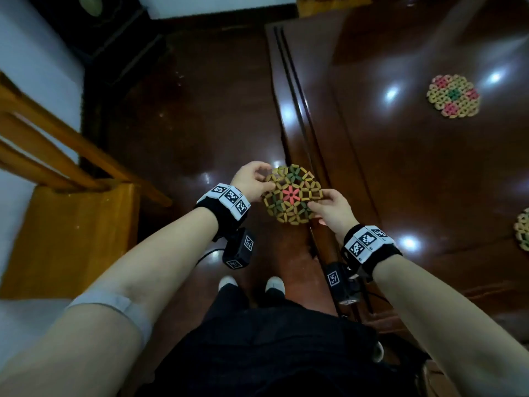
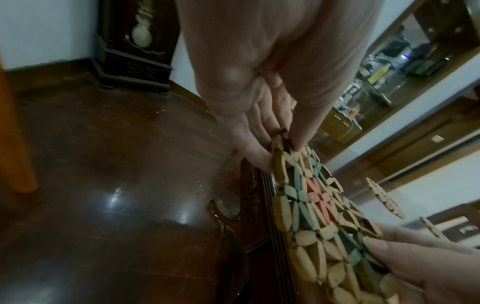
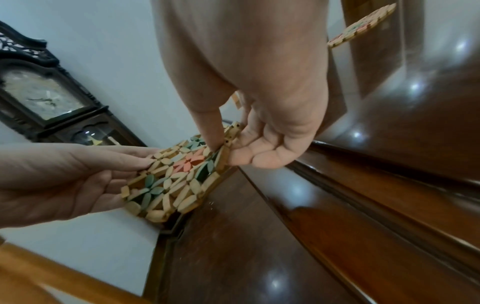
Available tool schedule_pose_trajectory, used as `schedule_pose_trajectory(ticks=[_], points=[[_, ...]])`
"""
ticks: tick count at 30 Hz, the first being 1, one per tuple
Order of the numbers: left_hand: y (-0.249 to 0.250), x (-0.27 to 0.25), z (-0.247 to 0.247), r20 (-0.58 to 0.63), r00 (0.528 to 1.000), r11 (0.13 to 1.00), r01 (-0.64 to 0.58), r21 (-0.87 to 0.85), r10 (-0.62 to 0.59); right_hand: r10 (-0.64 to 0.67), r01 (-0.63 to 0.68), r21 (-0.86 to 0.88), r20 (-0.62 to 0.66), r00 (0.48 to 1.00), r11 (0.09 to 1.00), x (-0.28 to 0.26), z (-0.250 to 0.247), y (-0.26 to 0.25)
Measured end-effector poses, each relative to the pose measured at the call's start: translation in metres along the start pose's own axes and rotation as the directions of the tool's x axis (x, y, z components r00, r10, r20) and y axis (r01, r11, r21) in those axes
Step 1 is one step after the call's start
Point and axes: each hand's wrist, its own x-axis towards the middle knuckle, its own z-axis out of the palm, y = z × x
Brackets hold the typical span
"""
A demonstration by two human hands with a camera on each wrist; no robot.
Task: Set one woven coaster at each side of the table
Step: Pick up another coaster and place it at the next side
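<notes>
Leftmost, a chair (image 1: 68, 230) stands off the floor; then the left hand (image 1: 252, 179) and right hand (image 1: 329, 209) each pinch an edge of one coaster (image 1: 292, 194), held in the air over the tabletop (image 1: 400, 167) rim. Further right, a second coaster (image 1: 452, 96) lies flat on the wood, and a third (image 1: 523, 229) is cut off by the frame. At least two sides look served; the other sides are out of view.
</notes>
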Motion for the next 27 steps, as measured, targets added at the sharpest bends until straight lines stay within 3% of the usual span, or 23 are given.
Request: schedule_pose_trajectory(ticks=[6,11,14,20,23,27], points=[[0.043,0.078,-0.018,0.306,0.952,0.992,-0.048,0.120,0.009,0.029,-0.002,0.128,-0.208,0.978,0.992,0.037,0.010,-0.023],[0.087,0.136,-0.026,0.435,0.899,0.962,-0.160,0.221,0.050,0.013,0.086,0.191,-0.465,0.885,0.978,0.054,0.022,-0.054],[0.111,0.162,-0.025,0.503,0.858,0.903,-0.295,0.311,0.107,-0.023,0.117,0.153,-0.511,0.859,0.981,0.064,0.024,-0.073],[0.137,0.221,0.003,0.658,0.753,0.864,-0.340,0.372,0.013,-0.028,0.097,0.112,-0.504,0.863,0.989,0.099,0.009,-0.086],[0.153,0.242,0.024,0.661,0.750,0.834,-0.368,0.411,0.005,0.024,0.054,0.128,-0.541,0.841,0.990,0.125,-0.004,-0.084],[0.165,0.255,0.049,0.684,0.729,0.792,-0.402,0.460,-0.027,0.120,-0.123,0.037,-0.613,0.781,0.992,0.140,-0.019,-0.081]])
